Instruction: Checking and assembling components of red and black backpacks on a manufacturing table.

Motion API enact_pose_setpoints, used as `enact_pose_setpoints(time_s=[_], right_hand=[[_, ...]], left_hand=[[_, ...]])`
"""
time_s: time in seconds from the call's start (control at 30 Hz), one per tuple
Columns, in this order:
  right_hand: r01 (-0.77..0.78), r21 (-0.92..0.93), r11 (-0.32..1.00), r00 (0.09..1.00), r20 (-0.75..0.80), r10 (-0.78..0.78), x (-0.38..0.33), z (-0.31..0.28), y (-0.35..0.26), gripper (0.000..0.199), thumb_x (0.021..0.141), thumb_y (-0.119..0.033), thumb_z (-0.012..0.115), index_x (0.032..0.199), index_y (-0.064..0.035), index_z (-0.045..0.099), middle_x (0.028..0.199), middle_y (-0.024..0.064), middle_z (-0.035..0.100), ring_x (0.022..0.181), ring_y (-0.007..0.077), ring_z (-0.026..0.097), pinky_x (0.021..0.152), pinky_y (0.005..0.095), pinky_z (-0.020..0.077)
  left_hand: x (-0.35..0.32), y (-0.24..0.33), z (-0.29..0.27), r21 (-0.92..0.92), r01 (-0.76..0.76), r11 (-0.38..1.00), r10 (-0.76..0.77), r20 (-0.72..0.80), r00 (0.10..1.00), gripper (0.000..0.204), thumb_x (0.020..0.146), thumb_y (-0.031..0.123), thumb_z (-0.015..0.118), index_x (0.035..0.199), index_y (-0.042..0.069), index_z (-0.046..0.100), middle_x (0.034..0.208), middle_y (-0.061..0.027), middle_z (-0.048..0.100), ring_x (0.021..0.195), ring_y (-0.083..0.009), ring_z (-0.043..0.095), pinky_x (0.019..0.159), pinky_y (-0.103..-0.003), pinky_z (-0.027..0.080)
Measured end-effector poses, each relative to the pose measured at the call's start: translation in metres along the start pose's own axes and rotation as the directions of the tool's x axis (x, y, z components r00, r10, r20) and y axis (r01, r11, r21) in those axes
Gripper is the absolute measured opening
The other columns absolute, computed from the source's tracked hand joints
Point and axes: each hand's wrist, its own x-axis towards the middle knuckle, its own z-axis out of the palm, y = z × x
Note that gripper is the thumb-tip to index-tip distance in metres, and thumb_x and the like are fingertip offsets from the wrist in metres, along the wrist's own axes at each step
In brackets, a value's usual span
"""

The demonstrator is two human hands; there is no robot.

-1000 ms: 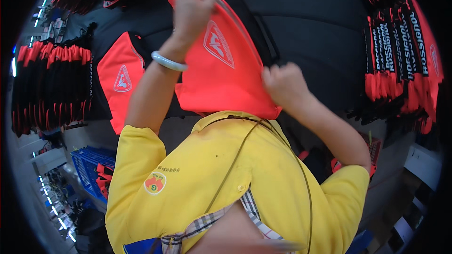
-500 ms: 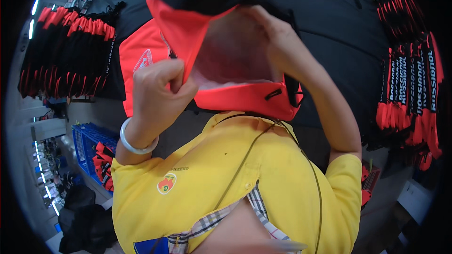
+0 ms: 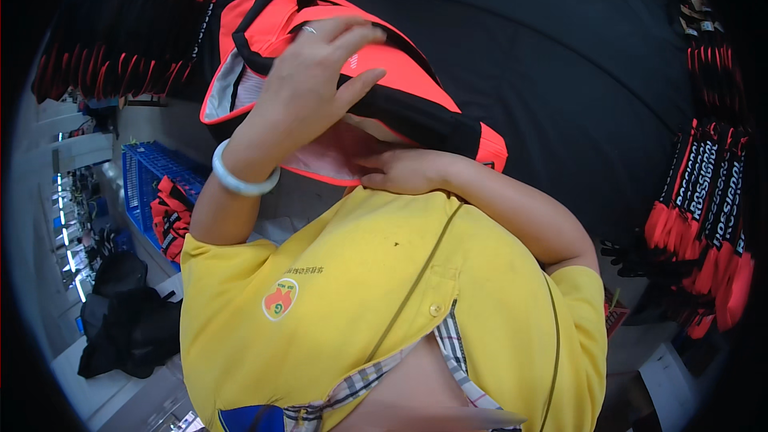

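Observation:
An orange garment (image 3: 416, 84) with black trim and a pale lining lies bunched on the black table (image 3: 560, 56), just in front of my yellow shirt. My left hand (image 3: 312, 80), with a white bangle on the wrist, lies on top of it, fingers spread over the fabric and thumb hooked around its edge. At the garment's near lower edge, my right hand (image 3: 404, 170) has its fingers tucked under the hem. Part of the garment is hidden behind my left hand.
Stacks of red and black packaged items lie at the upper left (image 3: 136, 24) and along the right (image 3: 704, 216). A blue crate (image 3: 144, 168) holding orange items (image 3: 168, 212) stands at the left. A black cloth heap (image 3: 128, 320) lies on the floor below it.
The garment was held up and open; now it is lower and bunched together. My left hand moved onto its top, and my right hand dropped to its lower edge.

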Motion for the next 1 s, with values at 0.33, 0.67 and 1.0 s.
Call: enact_pose_setpoints(time_s=[0.33, 0.67, 1.0], right_hand=[[0.199, 0.047, 0.979, 0.428, -0.903, -0.044, -0.09, 0.0, 0.02, 0.021, 0.082, -0.004, 0.068, 0.102, -0.0035, 0.064, 0.087, 0.0053, 0.062, 0.081, 0.0153, 0.061, 0.07, 0.0263, 0.0484], [0.302, 0.207, 0.931, 0.602, -0.798, -0.017, -0.057, -0.007, 0.036, 0.013, 0.089, -0.014, 0.065, 0.09, -0.0002, 0.064, 0.078, 0.0036, 0.061, 0.076, 0.0139, 0.057, 0.072, 0.0266, 0.047], [0.362, 0.812, 0.458, 0.876, -0.465, 0.132, -0.057, -0.02, 0.04, 0.03, 0.101, -0.025, 0.047, 0.104, 0.0014, 0.062, 0.065, -0.0038, 0.051, 0.06, 0.0032, 0.044, 0.06, 0.0173, 0.0379]], left_hand=[[-0.036, -0.019, 0.029, -0.062, 0.059, 0.996, -0.043, 0.243, 0.969, 0.038, 0.071, 0.015, 0.077, 0.107, 0.009, 0.062, 0.101, -0.0068, 0.065, 0.102, -0.0271, 0.06, 0.106, -0.048, 0.034], [-0.043, -0.026, 0.036, -0.199, 0.107, 0.974, -0.067, 0.199, 0.978, 0.015, 0.083, 0.018, 0.068, 0.093, 0.007, 0.067, 0.081, -0.0077, 0.067, 0.079, -0.0273, 0.063, 0.106, -0.045, 0.035], [-0.036, -0.032, 0.03, -0.534, 0.184, 0.825, -0.06, 0.241, 0.969, 0.021, 0.095, 0.005, 0.053, 0.112, -0.001, 0.063, 0.097, -0.0105, 0.068, 0.095, -0.0195, 0.065, 0.084, -0.027, 0.049]])
